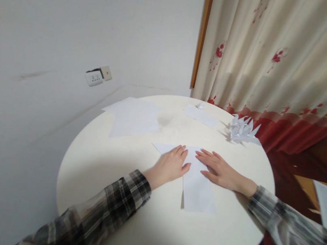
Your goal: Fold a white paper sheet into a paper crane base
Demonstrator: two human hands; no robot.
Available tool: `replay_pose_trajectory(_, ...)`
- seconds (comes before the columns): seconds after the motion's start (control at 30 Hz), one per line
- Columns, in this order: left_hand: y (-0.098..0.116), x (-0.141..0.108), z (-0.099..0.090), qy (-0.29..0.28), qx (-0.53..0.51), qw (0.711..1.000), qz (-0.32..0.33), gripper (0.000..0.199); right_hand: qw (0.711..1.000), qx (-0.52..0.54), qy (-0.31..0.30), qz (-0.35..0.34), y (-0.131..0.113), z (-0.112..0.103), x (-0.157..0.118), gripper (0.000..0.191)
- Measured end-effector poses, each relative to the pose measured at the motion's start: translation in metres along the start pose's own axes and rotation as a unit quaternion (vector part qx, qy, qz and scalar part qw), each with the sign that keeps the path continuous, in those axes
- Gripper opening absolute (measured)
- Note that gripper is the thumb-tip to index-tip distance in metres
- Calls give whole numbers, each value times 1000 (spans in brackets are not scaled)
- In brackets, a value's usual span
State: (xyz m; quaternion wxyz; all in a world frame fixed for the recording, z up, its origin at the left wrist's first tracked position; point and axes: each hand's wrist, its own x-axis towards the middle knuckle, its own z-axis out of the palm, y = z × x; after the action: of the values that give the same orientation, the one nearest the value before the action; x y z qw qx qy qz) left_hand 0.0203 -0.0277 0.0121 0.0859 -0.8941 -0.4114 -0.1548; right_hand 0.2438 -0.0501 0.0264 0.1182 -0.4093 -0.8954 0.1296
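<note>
A white sheet of paper, folded over on itself with a pointed corner out to the left, lies on the round white table. My left hand rests on the paper's left part, palm down, fingers lying on it and thumb toward the middle. Flat on the right part is my right hand, its fingers stretched out and pointing left. The two hands are a short gap apart, and neither grips anything. What lies directly beneath the palms is hidden.
Loose white sheets lie at the table's back left. A smaller sheet with a small folded paper piece is at the back. A cluster of pointed folded paper shapes sits at the right, near the curtain. A wall borders the left.
</note>
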Motion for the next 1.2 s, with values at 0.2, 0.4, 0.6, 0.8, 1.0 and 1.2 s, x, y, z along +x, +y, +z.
replay_pose_trajectory(0.2, -1, -4, 3, 9, -32, 999, -2, 46, 1000, -10, -3, -6, 6, 0, -7, 57)
replay_pose_trajectory(0.4, 0, -3, 3, 22, -53, 998, -21, 45, 1000, -8, 13, -10, 7, 1, -8, 57)
replay_pose_trajectory(0.6, 0, -2, 3, 22, -57, 998, -14, 44, 1000, -7, 16, -10, 8, 1, -8, 56)
replay_pose_trajectory(0.8, -1, -2, 4, 26, -65, 997, -11, 43, 1000, 5, 19, -14, 10, 2, -9, 56)
replay_pose_trajectory(1.0, -1, -2, 4, 27, -69, 997, -12, 42, 1000, 3, 16, -16, 10, 2, -9, 56)
replay_pose_trajectory(1.2, 0, -2, 5, 26, -56, 998, -14, 43, 1000, 7, 15, -14, 9, 1, -9, 56)
